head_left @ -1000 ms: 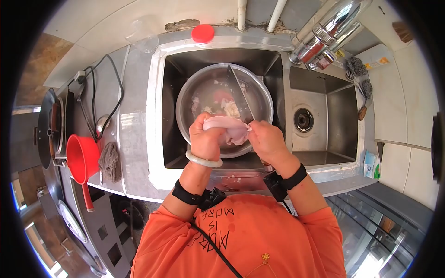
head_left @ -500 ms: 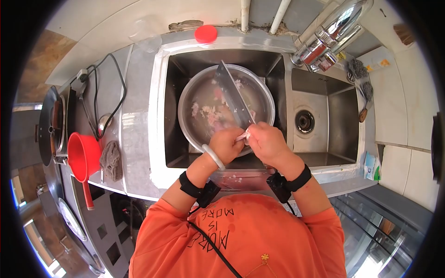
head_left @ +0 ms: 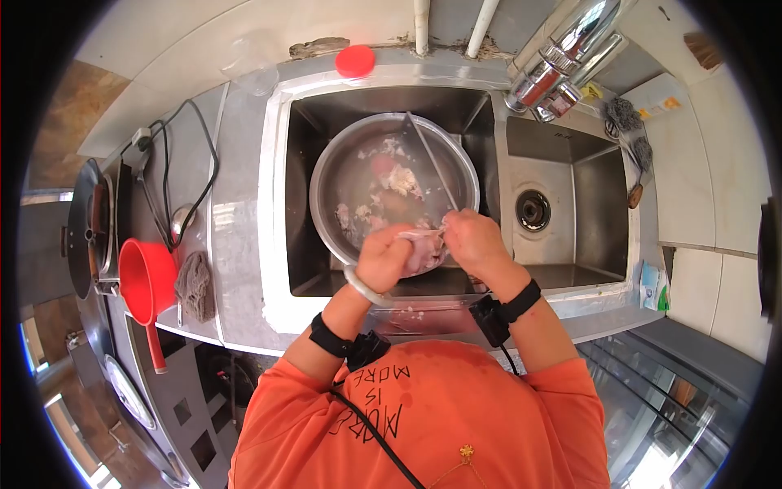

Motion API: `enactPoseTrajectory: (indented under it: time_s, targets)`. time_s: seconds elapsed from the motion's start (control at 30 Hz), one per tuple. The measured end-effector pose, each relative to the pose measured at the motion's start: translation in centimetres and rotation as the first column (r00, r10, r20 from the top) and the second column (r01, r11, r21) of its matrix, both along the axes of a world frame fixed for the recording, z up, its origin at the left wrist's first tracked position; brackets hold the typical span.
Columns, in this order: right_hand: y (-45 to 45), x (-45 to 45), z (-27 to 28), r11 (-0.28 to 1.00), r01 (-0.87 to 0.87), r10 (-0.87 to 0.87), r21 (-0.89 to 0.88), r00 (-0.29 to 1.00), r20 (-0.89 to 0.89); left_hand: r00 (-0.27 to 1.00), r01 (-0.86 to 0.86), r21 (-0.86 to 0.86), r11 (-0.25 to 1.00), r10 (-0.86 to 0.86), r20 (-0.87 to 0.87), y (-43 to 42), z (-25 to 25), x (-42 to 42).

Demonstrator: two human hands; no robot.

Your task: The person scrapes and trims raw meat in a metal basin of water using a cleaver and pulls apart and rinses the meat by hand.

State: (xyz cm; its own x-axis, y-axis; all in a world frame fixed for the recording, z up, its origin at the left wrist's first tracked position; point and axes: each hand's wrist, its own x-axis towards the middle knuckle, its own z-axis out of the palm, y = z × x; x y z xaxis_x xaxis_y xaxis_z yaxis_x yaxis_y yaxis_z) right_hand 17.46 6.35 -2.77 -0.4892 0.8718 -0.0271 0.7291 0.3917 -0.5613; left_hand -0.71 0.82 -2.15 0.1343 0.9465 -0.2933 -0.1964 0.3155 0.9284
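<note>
A large metal basin of cloudy water sits in the left sink bowl, with pale pieces of raw meat in it. Closed round a pinkish piece of raw meat, my left hand is at the basin's near rim. My right hand grips a kitchen knife, its blade pointing away over the water and seen nearly edge-on. The fingertips of that hand also meet the meat's right side. Most of the knife's handle is hidden in my palm.
To the right lies a smaller sink bowl with a drain, below a chrome faucet. A red ladle-shaped scoop, a grey cloth and a black cable are on the left. A red lid lies behind the sink.
My hands have moved slightly apart, and more of the meat now shows between them. The knife blade has turned from showing its flat side to nearly edge-on.
</note>
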Motion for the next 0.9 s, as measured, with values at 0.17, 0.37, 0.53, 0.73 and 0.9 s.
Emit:
enactPoseTrajectory:
  time_s: [0.17, 0.37, 0.53, 0.73, 0.9]
  targets:
    - [0.7, 2.2, 0.9, 0.985, 0.17, -0.169, -0.012, 0.985, 0.017, 0.898, -0.212, -0.145, 0.967, 0.251, 0.361, 0.1, 0.7, -1.9]
    - [-1.1, 1.6, 7.0, 0.989, 0.057, -0.052, 0.136, 0.998, -0.04, 0.813, -0.106, -0.315, 0.943, 0.264, 0.519, 0.2, -0.5, -2.0]
    - [-3.1, 2.1, 4.8, 0.98, 0.132, -0.111, 0.149, 0.984, -0.138, 0.74, -0.076, -0.355, 0.932, 0.291, 0.607, -0.2, -1.3, -1.7]
    - [-5.0, 1.3, 4.9, 0.988, 0.025, -0.01, 0.15, 0.995, -0.1, 0.731, -0.068, -0.3, 0.951, 0.253, 0.633, -0.6, -1.8, -0.7]
    - [-5.6, 0.8, 3.5, 0.954, -0.051, 0.053, 0.296, 0.999, 0.001, 0.742, -0.046, -0.185, 0.982, 0.158, 0.651, -1.2, -5.0, -1.0]
